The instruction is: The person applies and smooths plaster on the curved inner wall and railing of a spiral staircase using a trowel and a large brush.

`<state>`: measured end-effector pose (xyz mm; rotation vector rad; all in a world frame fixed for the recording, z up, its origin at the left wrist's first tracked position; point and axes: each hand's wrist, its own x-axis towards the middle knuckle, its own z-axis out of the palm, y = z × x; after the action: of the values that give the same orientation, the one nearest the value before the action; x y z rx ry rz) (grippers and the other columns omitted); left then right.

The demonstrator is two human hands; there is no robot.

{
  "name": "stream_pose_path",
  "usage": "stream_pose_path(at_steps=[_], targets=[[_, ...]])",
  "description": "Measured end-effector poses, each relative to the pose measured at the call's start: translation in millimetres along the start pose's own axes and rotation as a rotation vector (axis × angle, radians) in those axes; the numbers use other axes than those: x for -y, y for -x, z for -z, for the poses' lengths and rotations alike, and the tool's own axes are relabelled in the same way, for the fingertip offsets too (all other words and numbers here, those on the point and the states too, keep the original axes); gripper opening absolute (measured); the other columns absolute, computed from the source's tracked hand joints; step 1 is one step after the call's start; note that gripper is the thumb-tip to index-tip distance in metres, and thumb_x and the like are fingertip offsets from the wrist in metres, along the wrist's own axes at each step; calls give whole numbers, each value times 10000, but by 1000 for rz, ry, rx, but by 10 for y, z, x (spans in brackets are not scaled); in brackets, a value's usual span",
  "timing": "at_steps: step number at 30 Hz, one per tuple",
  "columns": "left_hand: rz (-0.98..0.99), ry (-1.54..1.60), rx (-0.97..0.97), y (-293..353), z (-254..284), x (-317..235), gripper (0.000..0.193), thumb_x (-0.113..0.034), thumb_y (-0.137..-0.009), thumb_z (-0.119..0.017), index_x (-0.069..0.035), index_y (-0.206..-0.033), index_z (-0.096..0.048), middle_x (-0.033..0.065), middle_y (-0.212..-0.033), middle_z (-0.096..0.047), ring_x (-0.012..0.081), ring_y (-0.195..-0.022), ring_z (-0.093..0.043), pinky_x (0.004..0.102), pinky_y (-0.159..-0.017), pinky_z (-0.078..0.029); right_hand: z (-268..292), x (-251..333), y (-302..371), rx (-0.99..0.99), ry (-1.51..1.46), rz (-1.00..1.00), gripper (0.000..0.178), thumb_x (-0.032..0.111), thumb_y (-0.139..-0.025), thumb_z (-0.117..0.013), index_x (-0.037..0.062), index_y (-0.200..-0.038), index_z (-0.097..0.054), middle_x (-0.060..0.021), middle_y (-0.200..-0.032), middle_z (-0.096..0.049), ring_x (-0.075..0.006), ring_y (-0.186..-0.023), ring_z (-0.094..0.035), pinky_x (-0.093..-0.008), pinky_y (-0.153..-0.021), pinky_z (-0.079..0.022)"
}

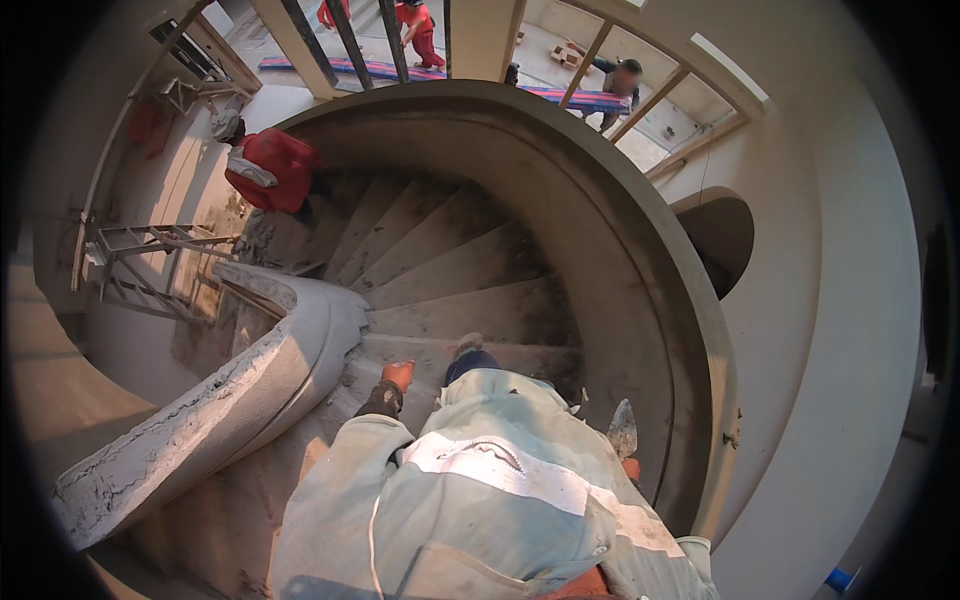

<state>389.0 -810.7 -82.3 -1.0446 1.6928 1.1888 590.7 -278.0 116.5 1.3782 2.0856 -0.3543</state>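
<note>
My left hand (398, 375) hangs in front of me above the stair steps, beside the curved inner wall. Its fingers are curled closed and nothing shows in them. On my right, a pointed trowel (622, 430) sticks up past my jacket, its grey blade near the curved outer wall. My right hand (631, 468) is closed at the trowel's lower end; most of it is hidden behind my sleeve. One of my shoes (467, 345) rests on the winding concrete stairs (440, 262).
A low rough-edged wall (215, 420) bounds the stairs on the left; a tall curved wall (630, 290) bounds the right. A person in red (272, 170) is lower on the stairs, near a ladder (150, 265). Other people handle long striped bundles (575, 98) beyond the window frames.
</note>
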Motion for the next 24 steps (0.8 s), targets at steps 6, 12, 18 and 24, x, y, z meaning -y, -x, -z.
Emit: stream_pose_path(at_steps=[6, 12, 18, 24], targets=[[-47, 129, -77, 20, 47, -181, 286, -348, -869, -666, -65, -912, -659, 8, -688, -595, 161, -498, -498, 354, -436, -358, -369, -286, -41, -64, -190, -77, 354, 223, -668, -779, -53, -877, -703, -237, -863, -708, -352, -854, -708, -443, -767, -540], [-112, 128, -42, 7, -183, -628, 425, -403, -887, -633, -72, -1153, -647, 56, -1008, -658, 230, -844, -630, 430, -669, -472, 131, 631, -39, -61, -221, 115, 366, 214, -709, -745, -64, -937, -680, -254, -953, -696, -364, -933, -691, -426, -809, -532], [-276, 80, 59, 284, -697, -1063, 446, -405, -875, -649, -67, -1167, -650, 58, -1030, -666, 206, -858, -625, 389, -666, -474, 290, 931, -466, -1, -250, 366, 383, 241, -725, -735, -57, -962, -687, -256, -967, -693, -365, -947, -686, -421, -827, -533], [-336, 76, -13, 367, -590, -937, 375, -383, -862, -677, -61, -1054, -685, 26, -853, -672, 151, -661, -588, 288, -531, -427, 115, 841, -606, 46, -276, 349, 416, 276, -692, -754, -62, -926, -693, -252, -924, -698, -366, -917, -692, -418, -797, -537]])
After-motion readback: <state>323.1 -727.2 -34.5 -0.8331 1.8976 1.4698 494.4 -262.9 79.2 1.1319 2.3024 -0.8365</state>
